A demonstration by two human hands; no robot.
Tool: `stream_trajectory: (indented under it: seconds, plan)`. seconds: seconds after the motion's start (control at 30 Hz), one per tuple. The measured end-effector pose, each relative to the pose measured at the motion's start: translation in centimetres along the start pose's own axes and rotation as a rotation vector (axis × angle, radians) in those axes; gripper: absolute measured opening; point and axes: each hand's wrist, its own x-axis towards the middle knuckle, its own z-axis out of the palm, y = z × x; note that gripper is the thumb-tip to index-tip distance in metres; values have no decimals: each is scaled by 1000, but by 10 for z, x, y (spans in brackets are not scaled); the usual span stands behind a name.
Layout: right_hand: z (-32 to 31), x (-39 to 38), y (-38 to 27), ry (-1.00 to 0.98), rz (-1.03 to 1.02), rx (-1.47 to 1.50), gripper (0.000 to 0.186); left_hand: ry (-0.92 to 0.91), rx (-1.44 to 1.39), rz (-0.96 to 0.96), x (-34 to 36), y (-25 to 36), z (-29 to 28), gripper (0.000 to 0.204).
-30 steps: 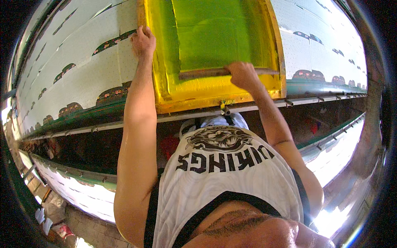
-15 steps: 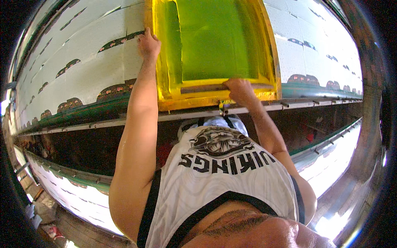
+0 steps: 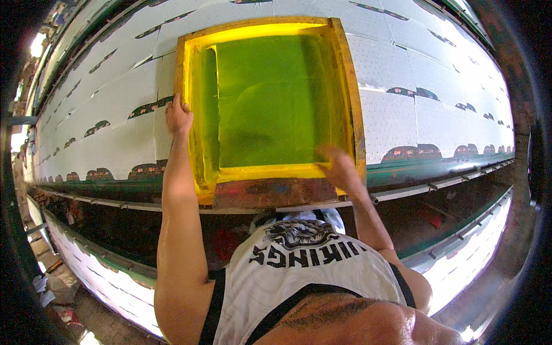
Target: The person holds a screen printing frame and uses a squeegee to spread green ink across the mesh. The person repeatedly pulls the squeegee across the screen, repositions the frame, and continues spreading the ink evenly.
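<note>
A screen printing frame [image 3: 354, 109] with yellow-stained wooden sides and a translucent green mesh [image 3: 264, 109] lies flat on the printing table in front of me. My left hand [image 3: 179, 118] grips the frame's left side, fingers curled over the edge. Over the near right corner of the mesh is my right hand [image 3: 339, 169], close to the yellow strip [image 3: 270, 171] at the near end. Motion blurs its fingers, so I cannot make out whether they hold anything. A reddish-brown, stained board [image 3: 276, 191] runs along the frame's near edge.
White sheeting [image 3: 425, 63] with dark, flower-printed arched shapes [image 3: 411, 152] covers the long table on both sides. A metal rail [image 3: 126, 204] follows its near green edge. Behind me stands another white-topped table [image 3: 98, 264], across a narrow gap.
The view has shifted, so the frame's far end now shows. My right hand has moved from a dark bar at the near end onto the mesh corner. My left hand still holds the side.
</note>
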Motion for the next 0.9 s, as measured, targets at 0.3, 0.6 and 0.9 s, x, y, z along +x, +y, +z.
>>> stream_trajectory:
  seconds: [0.3, 0.6, 0.9]
  plan:
    - [-59, 46, 75, 312, 332, -84, 69, 64, -44, 70, -1, -4, -1, 57]
    - [-44, 59, 98, 456, 259, -64, 42, 22, -130, 46, 1, -13, 0, 57]
    - [-86, 38, 65, 485, 173, -144, 48, 88, -199, 149, 4, -15, 15, 51]
